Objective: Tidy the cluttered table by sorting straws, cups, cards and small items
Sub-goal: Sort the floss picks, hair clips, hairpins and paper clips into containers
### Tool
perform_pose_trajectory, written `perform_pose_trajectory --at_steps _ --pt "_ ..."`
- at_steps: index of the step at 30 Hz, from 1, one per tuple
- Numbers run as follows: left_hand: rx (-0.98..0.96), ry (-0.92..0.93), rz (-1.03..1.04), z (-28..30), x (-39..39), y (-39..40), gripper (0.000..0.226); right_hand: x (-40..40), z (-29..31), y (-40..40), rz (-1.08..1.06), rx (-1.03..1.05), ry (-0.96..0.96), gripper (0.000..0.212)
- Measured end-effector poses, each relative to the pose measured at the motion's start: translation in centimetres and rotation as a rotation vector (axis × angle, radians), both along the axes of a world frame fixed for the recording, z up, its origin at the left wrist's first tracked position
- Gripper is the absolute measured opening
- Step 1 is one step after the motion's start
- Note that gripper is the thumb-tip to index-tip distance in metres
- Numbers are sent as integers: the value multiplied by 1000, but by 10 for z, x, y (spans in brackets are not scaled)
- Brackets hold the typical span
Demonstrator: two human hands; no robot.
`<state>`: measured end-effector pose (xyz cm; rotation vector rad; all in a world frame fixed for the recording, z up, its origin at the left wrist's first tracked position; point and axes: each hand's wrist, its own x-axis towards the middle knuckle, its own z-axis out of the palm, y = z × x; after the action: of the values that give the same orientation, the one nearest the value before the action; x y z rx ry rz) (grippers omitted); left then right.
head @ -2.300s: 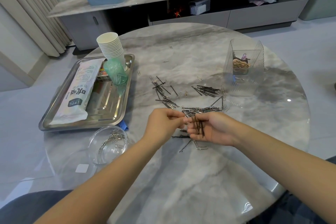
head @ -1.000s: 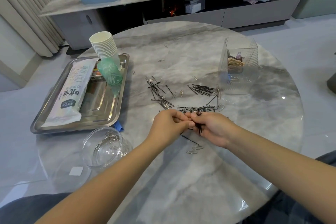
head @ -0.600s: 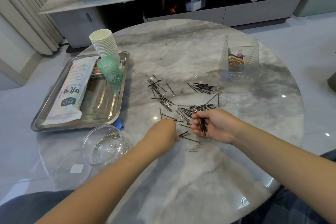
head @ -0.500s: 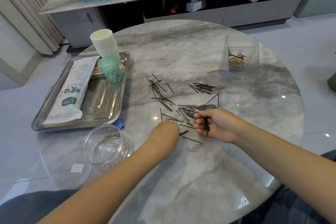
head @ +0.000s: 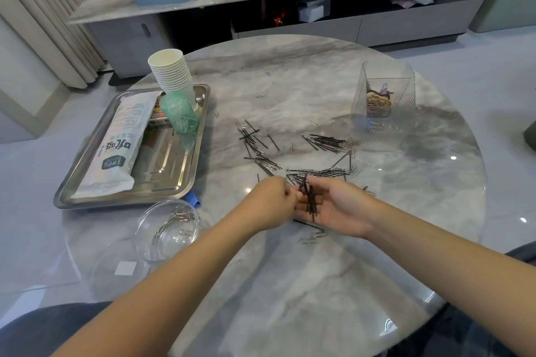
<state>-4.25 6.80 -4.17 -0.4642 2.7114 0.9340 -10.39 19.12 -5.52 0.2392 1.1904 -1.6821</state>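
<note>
Black hairpins and silver paper clips [head: 290, 153] lie scattered over the middle of the round marble table [head: 319, 284]. My right hand [head: 336, 209] is palm up and holds a small bundle of black hairpins [head: 309, 197] across its fingers. My left hand [head: 274, 201] meets it from the left, fingertips pinching a hairpin at the bundle. A clear round bowl [head: 168, 229] with paper clips stands at the near left. A clear square container [head: 384, 101] with hair ties stands at the far right.
A steel tray [head: 162, 182] at the left carries a straw packet [head: 121, 142], a green cup [head: 179, 113], a stack of paper cups [head: 171, 72] and a card box. Two paper clips [head: 313, 236] lie just below my hands. A low cabinet runs behind the table.
My left hand went down to the table among the pins, then came back up to my right hand. The right hand has turned more palm up with its bundle.
</note>
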Motion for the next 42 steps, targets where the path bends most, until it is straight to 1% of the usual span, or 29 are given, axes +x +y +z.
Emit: perform_pose_trajectory --at_steps 5,7,8,11,13,15,17,19,23,25,29,32,36,39,42 --pt "26 168 140 -4 0 2 18 -1 -2 -3 -20 -48 -91 37" --pt "21 205 156 -4 -1 -4 14 -4 -1 0 -31 29 -78 34" --pt "7 205 143 -7 -1 -8 13 -6 0 1 -33 95 -42 31" --pt "-57 174 19 -15 -1 -14 5 -14 1 7 -45 262 104 26" --pt "-121 136 -128 -24 -1 -15 28 -19 1 12 -59 299 159 25" --pt "-139 106 -248 -29 -2 -15 50 -23 2 16 -78 297 161 26" --pt "-150 111 -321 -30 -3 -14 58 -26 2 19 -90 284 146 27" --pt "-183 137 -365 -31 -4 -13 55 -29 2 21 -93 276 139 27" --pt "-246 195 -390 -32 -3 -12 34 -31 5 22 -87 270 136 26" --pt "-244 205 -382 -33 -3 -11 26 -31 6 22 -87 268 135 26" --pt "-263 149 -371 -31 -5 -9 12 -33 5 22 -98 249 125 25" --pt "-333 105 -414 -32 -5 -8 8 -32 5 23 -87 256 136 25" --pt "-435 115 -471 -35 -2 -4 8 -30 5 23 -84 261 130 26" --pt "-387 98 -441 -35 -1 -6 9 -28 7 22 -84 257 129 25" --pt "-343 60 -398 -34 -3 -10 18 -27 7 22 -84 254 129 25"
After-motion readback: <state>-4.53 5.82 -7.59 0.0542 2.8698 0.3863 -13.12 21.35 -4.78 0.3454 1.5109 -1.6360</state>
